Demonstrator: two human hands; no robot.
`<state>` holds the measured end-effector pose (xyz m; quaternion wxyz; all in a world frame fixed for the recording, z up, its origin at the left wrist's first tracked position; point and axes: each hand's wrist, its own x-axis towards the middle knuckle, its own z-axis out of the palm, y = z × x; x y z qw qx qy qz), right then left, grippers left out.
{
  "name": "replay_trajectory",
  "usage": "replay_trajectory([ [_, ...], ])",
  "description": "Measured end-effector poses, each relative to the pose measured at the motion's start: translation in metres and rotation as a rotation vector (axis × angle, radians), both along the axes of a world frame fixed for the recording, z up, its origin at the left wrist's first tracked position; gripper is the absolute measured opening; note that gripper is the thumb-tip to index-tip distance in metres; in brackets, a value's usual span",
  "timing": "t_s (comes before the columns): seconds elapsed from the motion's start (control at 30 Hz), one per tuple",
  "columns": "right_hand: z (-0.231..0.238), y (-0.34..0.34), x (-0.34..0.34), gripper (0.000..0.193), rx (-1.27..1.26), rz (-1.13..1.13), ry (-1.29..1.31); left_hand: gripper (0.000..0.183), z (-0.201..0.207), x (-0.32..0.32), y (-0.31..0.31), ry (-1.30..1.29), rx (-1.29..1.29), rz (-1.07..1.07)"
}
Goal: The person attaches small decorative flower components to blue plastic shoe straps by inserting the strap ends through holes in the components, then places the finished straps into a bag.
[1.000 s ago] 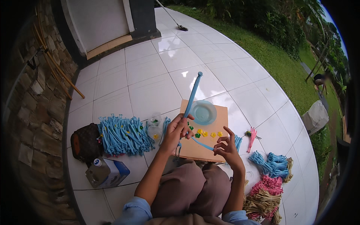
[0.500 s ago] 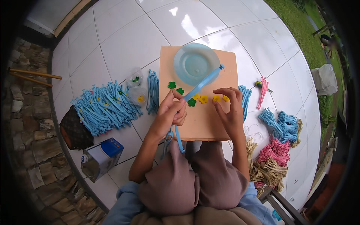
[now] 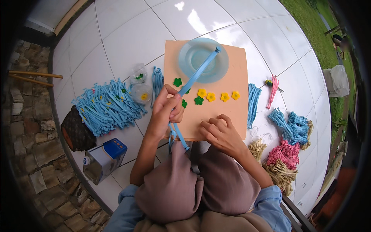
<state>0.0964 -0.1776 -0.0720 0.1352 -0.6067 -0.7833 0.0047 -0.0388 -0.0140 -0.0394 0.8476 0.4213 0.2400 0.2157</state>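
My left hand [image 3: 168,110] is closed on a light blue strap [image 3: 199,73]. One end, with a small blue knob, sticks up over a clear blue glass plate [image 3: 184,63]; the other end hangs down by my knee. My right hand [image 3: 220,133] hovers low at the near part of the peach board [image 3: 208,116], palm down, fingers loosely bent and apart, with nothing seen in them. Between the hands and the plate lie several yellow flower pieces [image 3: 225,97] and green flower pieces [image 3: 198,100]. My left hand partly covers some green ones.
A big heap of blue straps [image 3: 110,110] lies left, with plastic bags [image 3: 140,73], a dark basket [image 3: 77,129] and a metal can [image 3: 104,160] around it. Blue straps [image 3: 253,102], pink straps [image 3: 273,91] and pink bundles [image 3: 284,154] and beige bundles [image 3: 282,176] lie right.
My right hand has drawn back from the yellow flower pieces toward the board's near edge, its fingers curling. My left hand has shifted slightly left, and the strap now points more steeply upward.
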Motion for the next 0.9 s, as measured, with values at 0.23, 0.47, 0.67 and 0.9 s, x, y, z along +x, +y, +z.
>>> replay_trajectory([
  [0.23, -0.005, 0.004, 0.001, 0.041, 0.039, -0.007, 0.056, 0.010, -0.001, -0.001, 0.000, -0.009, -0.020, -0.044],
  [0.47, -0.006, 0.019, 0.016, 0.043, 0.053, -0.004, 0.031, 0.010, 0.001, 0.012, 0.006, 0.033, -0.038, -0.107],
  [0.67, 0.016, 0.032, 0.030, 0.034, 0.138, -0.370, 0.534, 0.010, 0.003, 0.017, 0.009, 0.013, -0.031, -0.056],
  [0.9, 0.009, 0.066, 0.034, 0.037, 0.103, -0.532, 0.454, 0.009, -0.005, 0.022, 0.009, -0.049, -0.085, -0.074],
])
